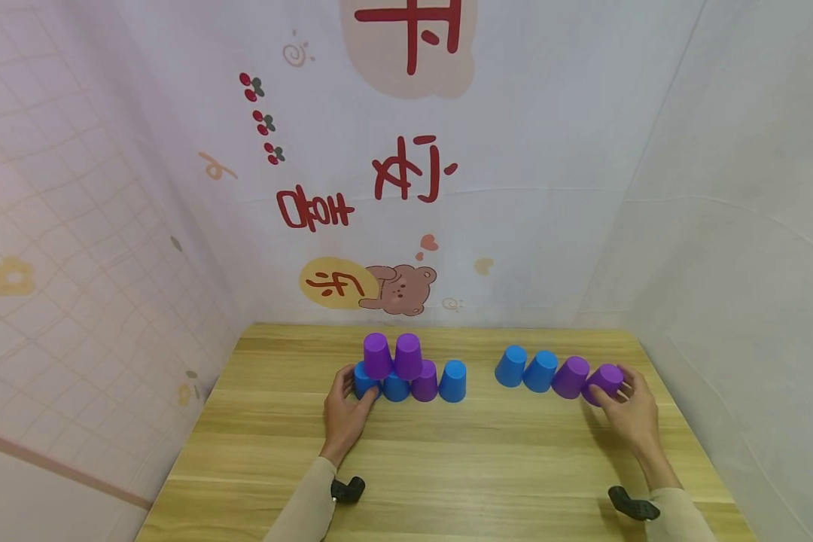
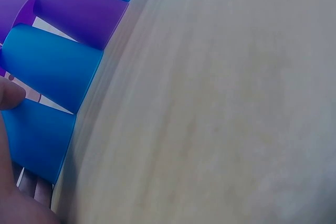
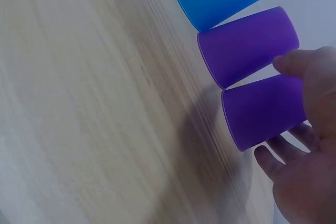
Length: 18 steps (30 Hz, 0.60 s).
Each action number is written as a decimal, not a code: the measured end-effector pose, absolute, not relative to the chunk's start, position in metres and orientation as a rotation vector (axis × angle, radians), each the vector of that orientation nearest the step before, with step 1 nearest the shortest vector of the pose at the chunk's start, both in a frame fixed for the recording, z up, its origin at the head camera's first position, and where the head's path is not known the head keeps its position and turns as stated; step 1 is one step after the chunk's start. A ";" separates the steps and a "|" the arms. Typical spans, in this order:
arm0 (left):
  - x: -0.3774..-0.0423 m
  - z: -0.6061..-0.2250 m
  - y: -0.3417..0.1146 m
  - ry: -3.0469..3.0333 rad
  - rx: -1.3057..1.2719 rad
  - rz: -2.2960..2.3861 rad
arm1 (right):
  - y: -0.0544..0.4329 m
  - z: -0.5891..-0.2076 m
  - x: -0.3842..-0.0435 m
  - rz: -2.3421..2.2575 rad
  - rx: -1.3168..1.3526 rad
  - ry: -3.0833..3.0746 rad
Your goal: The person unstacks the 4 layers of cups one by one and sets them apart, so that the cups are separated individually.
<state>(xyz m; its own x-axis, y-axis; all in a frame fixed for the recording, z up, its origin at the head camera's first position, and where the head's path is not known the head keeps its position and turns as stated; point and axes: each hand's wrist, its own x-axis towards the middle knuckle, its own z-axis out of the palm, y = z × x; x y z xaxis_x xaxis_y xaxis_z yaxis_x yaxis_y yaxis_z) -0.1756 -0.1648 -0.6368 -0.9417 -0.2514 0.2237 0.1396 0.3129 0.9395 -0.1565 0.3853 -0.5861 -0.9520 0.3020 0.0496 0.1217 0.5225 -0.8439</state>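
On the left part of the wood-grain table [image 1: 481, 467], we find a row of four inverted cups: an end blue cup [image 1: 366, 382], a second blue cup [image 1: 397, 388], a lower purple cup [image 1: 424, 384] and a far blue cup [image 1: 453, 382]. Above them we record a left upper purple cup [image 1: 377, 356], bridging the first two, and a right upper purple cup [image 1: 408, 357], bridging the second and third. The left hand [image 1: 348, 414] grips the end blue cup, thumb on its near side, fingers round its outer side.

Across a gap to the right, we note another inverted row, slanting toward the person at its right end: a first blue cup [image 1: 511, 366], an adjoining blue cup [image 1: 540, 372], an inner purple cup [image 1: 570, 378] and an outermost purple cup [image 1: 606, 380]. The right hand [image 1: 631, 410] holds that last cup between thumb and fingers; how firmly, we cannot tell.

Behind the table hangs a white cloth [image 1: 542, 218] bearing red characters and a brown bear [image 1: 406, 290]. We observe a black device [image 1: 348, 490] at the left wrist and a matching device [image 1: 633, 504] at the right.
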 end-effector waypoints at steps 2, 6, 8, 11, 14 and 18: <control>-0.176 -0.637 -0.165 -2.254 0.099 -1.666 | 0.386 -0.585 -0.156 1.402 -0.370 -2.592; -0.176 -0.638 -0.165 -2.253 0.098 -1.664 | 0.386 -0.584 -0.155 1.362 -0.389 -2.632; -0.176 -0.638 -0.165 -2.253 0.097 -1.661 | 0.386 -0.583 -0.154 1.351 -0.393 -2.644; -0.176 -0.638 -0.164 -2.252 0.097 -1.662 | 0.386 -0.583 -0.153 1.366 -0.374 -2.647; -0.176 -0.637 -0.164 -2.252 0.099 -1.666 | 0.387 -0.582 -0.152 1.405 -0.347 -2.639; -0.175 -0.636 -0.164 -2.256 0.102 -1.665 | 0.389 -0.579 -0.151 1.401 -0.327 -2.642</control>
<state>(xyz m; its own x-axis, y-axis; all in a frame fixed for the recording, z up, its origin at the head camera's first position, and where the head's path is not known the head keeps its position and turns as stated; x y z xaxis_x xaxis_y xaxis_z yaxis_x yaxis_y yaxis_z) -0.1750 -0.1643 -0.6365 -0.9416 -0.2524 0.2231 0.1388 0.3127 0.9397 -0.1509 0.3886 -0.5787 -0.9676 0.2521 0.0157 0.1285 0.5446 -0.8288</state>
